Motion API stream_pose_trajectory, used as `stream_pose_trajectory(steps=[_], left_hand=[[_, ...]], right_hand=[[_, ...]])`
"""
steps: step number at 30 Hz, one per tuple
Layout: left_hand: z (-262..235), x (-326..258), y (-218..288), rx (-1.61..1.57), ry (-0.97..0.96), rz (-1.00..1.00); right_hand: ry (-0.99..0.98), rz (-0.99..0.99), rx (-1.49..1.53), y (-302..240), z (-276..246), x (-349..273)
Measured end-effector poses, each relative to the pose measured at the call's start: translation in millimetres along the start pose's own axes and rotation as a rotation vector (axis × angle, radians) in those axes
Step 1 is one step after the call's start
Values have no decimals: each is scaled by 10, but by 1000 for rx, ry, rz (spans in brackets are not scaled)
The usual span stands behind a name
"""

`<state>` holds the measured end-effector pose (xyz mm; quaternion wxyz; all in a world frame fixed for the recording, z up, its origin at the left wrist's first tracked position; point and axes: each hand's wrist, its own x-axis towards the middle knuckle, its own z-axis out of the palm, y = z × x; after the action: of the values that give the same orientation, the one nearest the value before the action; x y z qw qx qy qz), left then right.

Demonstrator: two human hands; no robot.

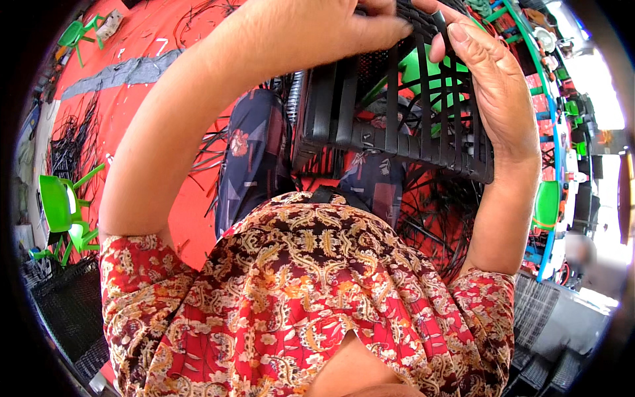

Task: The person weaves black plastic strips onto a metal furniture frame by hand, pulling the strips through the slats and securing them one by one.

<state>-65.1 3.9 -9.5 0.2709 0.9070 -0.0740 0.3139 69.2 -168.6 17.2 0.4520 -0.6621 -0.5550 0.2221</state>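
A black frame (397, 141) wrapped in flat bands stands tilted above the person's lap, close to the dark patterned trousers (248, 159). Long black strips (393, 92) run up from its lower bar toward the top edge, where both hands meet. The right hand (493, 83) is closed at the woven upper part, thumb and fingers pinching the strips there. The left hand (370, 26) comes in from the other side, thumb stretched toward the same spot — its fingers are partly cut off, so whether they grip cannot be told. A green object (423, 73) shows through the gaps. Loose black strips (440, 225) lie tangled on the red floor (188, 228) — and a green chair (58, 202) stands at the left.
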Motion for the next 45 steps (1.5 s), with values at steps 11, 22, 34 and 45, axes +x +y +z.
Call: stream_pose_trajectory(steps=[11,22,34,45], left_hand=[[-15,-122,103,149,-133,-21],[73,-142,16,-703,195,-195],[406,-649,-175,-779,578,-231],[552,-776,-33,-457,609,-242]], right_hand=[[-96,-37,-277,21,-64,29],[111,50,-243,-331,21,142],[-54,-14,105,23,173,313],[-99,91,230,-68,140,208]])
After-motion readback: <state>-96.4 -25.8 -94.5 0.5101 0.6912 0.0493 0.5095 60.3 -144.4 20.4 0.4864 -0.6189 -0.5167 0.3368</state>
